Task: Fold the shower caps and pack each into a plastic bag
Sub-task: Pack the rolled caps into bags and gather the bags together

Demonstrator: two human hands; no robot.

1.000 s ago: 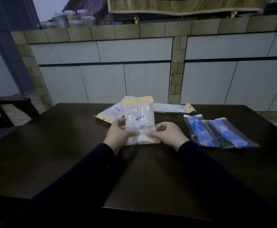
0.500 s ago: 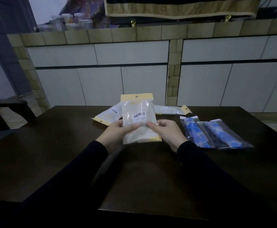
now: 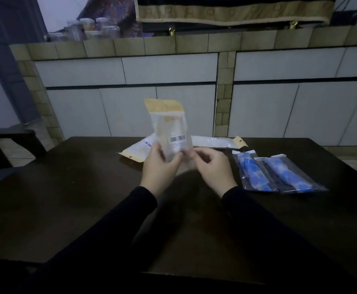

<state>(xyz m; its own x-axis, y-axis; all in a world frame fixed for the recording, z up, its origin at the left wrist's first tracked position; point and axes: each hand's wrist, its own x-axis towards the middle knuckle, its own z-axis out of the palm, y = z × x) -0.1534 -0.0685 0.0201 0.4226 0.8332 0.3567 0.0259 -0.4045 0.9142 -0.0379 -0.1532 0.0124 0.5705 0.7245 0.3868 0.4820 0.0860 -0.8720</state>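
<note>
I hold a clear plastic packet (image 3: 169, 126) with a yellow header and a barcode label upright above the dark table (image 3: 67, 198). My left hand (image 3: 159, 168) grips its lower left side. My right hand (image 3: 212, 166) pinches its lower right corner with fingertips. Two more yellow-edged packets lie flat behind it, one on the left (image 3: 136, 150) and one on the right (image 3: 215, 142). Two clear bags holding rolled blue shower caps (image 3: 249, 172) (image 3: 290, 177) rest side by side to the right of my right hand.
A tiled counter with white cabinet panels (image 3: 173, 71) stands behind the table. Jars (image 3: 92, 28) sit on its top at the left. A dark chair (image 3: 7, 141) stands at the left edge.
The packet has been lifted off the table and tipped upright, rising and leaning slightly left. Both hands rose with it and shifted their grip to its bottom end.
</note>
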